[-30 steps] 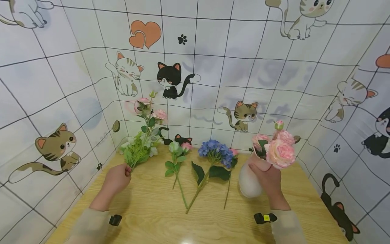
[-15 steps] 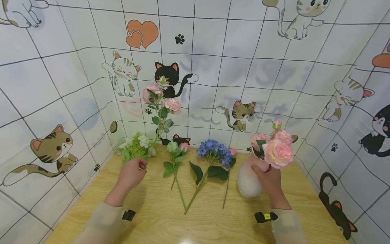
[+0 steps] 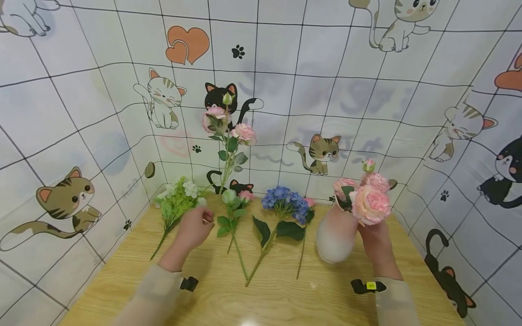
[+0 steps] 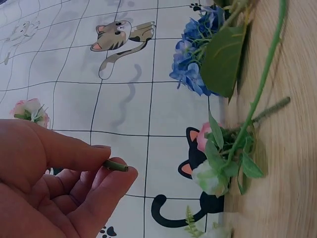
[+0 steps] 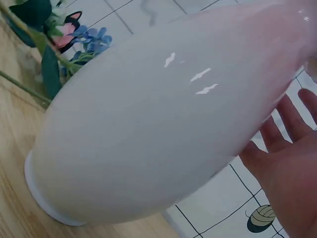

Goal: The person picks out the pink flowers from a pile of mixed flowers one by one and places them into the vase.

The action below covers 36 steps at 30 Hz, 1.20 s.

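My left hand (image 3: 195, 228) pinches the cut stem end (image 4: 118, 166) of a rose spray between thumb and forefinger. Its pink blooms (image 3: 244, 132) rise upright in front of the back wall. On the right stands a glossy vase (image 3: 335, 237), white below and pink towards its neck. Pink roses (image 3: 370, 203) lean out of its mouth to the right. Beside the neck, under those blooms, is my right hand (image 3: 375, 244). In the right wrist view its fingers (image 5: 292, 119) are spread, right at the vase's side, partly hidden behind it.
On the wooden table (image 3: 220, 299), white-green filler foliage (image 3: 175, 203) lies at the left. Between my hands lie a pale green rose (image 3: 229, 197), a blue hydrangea (image 3: 285, 201) and a thin-stemmed pink flower (image 3: 310, 202). A cat-print cloth (image 3: 277, 90) hangs close behind.
My left hand has lifted the rose spray off the foliage and carried it right, now upright. My right hand has loosened from the vase's neck and shifted slightly right.
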Motion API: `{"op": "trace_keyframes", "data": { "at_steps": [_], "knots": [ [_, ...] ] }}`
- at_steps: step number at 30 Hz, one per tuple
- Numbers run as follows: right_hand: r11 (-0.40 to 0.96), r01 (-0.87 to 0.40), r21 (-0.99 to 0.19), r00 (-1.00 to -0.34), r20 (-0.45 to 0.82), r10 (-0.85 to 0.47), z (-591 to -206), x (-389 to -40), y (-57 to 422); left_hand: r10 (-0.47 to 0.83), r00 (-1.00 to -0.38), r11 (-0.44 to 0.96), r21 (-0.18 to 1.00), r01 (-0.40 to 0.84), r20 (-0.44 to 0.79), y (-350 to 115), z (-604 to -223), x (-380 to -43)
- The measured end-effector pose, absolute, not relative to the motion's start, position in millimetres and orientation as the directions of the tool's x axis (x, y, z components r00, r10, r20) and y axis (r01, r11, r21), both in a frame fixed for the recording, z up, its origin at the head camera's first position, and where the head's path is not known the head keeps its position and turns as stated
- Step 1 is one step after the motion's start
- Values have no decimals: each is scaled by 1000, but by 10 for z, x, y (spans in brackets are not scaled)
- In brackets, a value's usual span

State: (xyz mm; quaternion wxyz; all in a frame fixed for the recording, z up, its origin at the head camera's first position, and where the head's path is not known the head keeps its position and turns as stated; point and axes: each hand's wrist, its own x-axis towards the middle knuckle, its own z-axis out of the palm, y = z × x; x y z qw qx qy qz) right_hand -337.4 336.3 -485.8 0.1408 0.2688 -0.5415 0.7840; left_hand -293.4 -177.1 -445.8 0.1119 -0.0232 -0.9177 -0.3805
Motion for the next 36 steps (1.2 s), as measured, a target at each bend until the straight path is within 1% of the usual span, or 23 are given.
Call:
{"op": "trace_keyframes", "data": {
  "at_steps": [1,3,4,6,7,8,10,12,15,19,22,26,28,32,34,36],
  "knots": [
    [-405,-502,-764,-818,572,-64,-4832,-3358,3374,-45,-974,703,700,128,224,-1746,-4453,-2933],
    [-399,-482,-780,-846,533,-21,-4756,-3311,3382,-42,-974,690,712,134,224,-1702,-4452,-2930],
    [-424,-447,-788,-872,489,11,-4705,-3282,3381,-40,-974,685,715,137,224,-1684,-4455,-2929],
    [-484,-370,-793,-927,346,141,-4567,-3215,3356,-34,-973,678,721,145,228,-1656,-4468,-2927],
    [-524,-343,-780,-939,268,215,-4494,-3184,3330,-31,-973,674,723,149,229,-1650,-4477,-2925],
    [-553,-336,-762,-935,197,296,-4421,-3156,3303,-28,-972,670,726,154,232,-1647,-4488,-2924],
    [-584,-363,-726,-892,90,442,-4278,-3104,3253,-27,-973,659,736,155,229,-1642,-4511,-2920],
    [-551,-414,-724,-830,52,555,-4158,-3049,3216,-27,-974,645,748,156,227,-1637,-4528,-2918],
    [-477,-500,-723,-747,81,660,-4028,-2969,3186,-19,-974,621,766,167,227,-1622,-4547,-2930],
    [-423,-629,-652,-647,137,750,-3884,-2865,3145,-3,-976,587,791,173,216,-1578,-4560,-2941],
    [-392,-705,-591,-584,170,794,-3797,-2803,3103,10,-984,558,815,155,180,-1530,-4578,-2934],
    [-282,-784,-553,-490,275,827,-3745,-2750,3023,32,-989,515,845,141,145,-1449,-4595,-2911],
    [-171,-806,-567,-424,352,834,-3724,-2730,2973,43,-989,501,854,143,141,-1404,-4599,-2891],
    [165,-770,-616,-267,546,794,-3682,-2638,2847,60,-985,503,848,168,160,-1315,-4631,-2850],
    [297,-744,-598,-202,626,754,-3655,-2566,2757,68,-984,507,844,178,167,-1264,-4659,-2837],
    [383,-758,-528,-128,696,707,-3619,-2499,2649,87,-982,496,848,188,168,-1210,-4691,-2825]
  ]
}}
